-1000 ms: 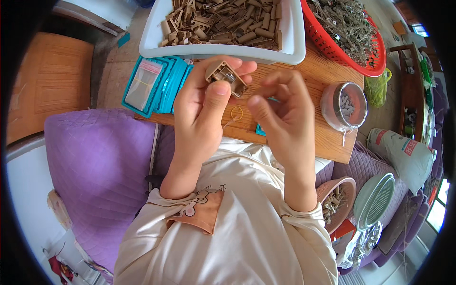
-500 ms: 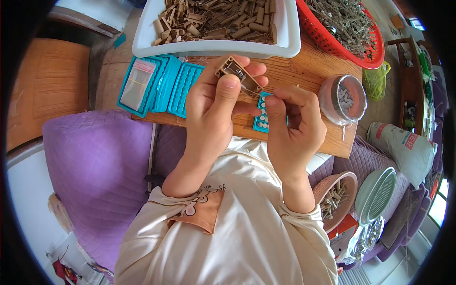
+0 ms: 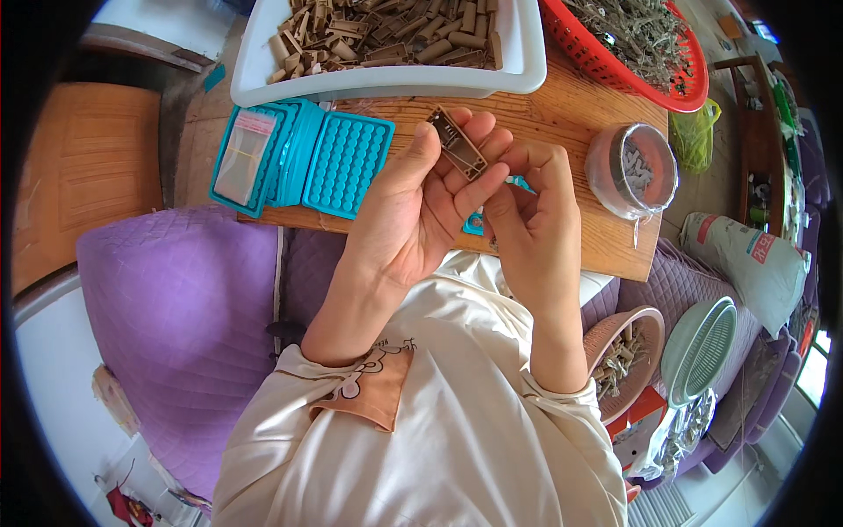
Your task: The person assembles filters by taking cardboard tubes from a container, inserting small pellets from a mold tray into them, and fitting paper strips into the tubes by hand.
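Note:
A small brown plastic casing (image 3: 457, 145), oblong and hollow, with metal bits inside, lies across the fingers of my left hand (image 3: 397, 215). That palm faces up, and its thumb stands off the casing. Close beside it, my right hand (image 3: 544, 211) has thumb and forefinger pinched together near the left fingertips. Whatever the pinch holds, if anything, is hidden or too small to name. Beneath the right hand, a small turquoise tray (image 3: 474, 226) shows only in part on the wooden table (image 3: 413, 110).
Behind my hands stands a white tub (image 3: 386, 83) of brown casings, with a red basket (image 3: 606, 75) of metal parts beside it. Turquoise trays (image 3: 349, 162) lie left, a clear round container (image 3: 630, 171) right. A pink basket (image 3: 645, 351) and green baskets (image 3: 698, 351) sit lower right.
My left thumb has lifted off the casing, which now lies on the opened fingers. My right hand has shifted slightly left and covers more of the small tray.

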